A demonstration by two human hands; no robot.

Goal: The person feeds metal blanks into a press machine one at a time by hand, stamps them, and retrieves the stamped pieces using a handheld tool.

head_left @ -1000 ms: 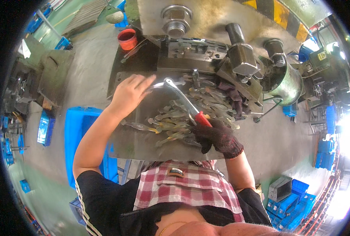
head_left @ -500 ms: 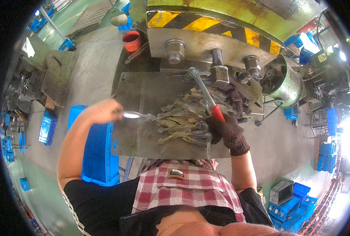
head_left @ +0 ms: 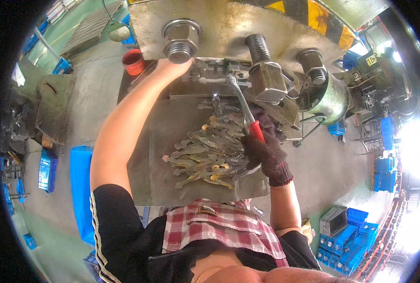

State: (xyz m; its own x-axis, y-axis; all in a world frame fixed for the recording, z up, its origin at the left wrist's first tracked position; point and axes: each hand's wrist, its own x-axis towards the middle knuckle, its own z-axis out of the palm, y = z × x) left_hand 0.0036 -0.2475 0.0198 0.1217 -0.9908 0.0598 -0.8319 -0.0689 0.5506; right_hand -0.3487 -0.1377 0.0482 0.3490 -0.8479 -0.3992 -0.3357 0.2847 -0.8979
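My bare left hand (head_left: 178,69) reaches under the press, beside the die (head_left: 210,70). A large bolt hides its fingers, so I cannot tell whether they grip anything. On the die lies a light, narrow metal piece (head_left: 214,80). My right hand (head_left: 268,158), in a dark knitted glove, is closed round the red grip of a ratchet wrench (head_left: 243,106). The tool's rounded head points away from me, at the die's front in this view. Below my right hand's reach, a heap of flat metal blanks (head_left: 210,151) covers the middle of the metal table (head_left: 160,174).
The heavy press ram (head_left: 224,23) with big bolts (head_left: 181,40) overhangs the far side. A red pot (head_left: 133,62) stands far left, a green drum fan (head_left: 330,96) at right. Blue bins (head_left: 81,188) flank the table's left; more crates (head_left: 346,236) are stacked lower right.
My left hand has moved from the table's left side, where it held a shiny metal piece, forward and right under the press. My right hand still holds the wrench. The view has shifted forward.
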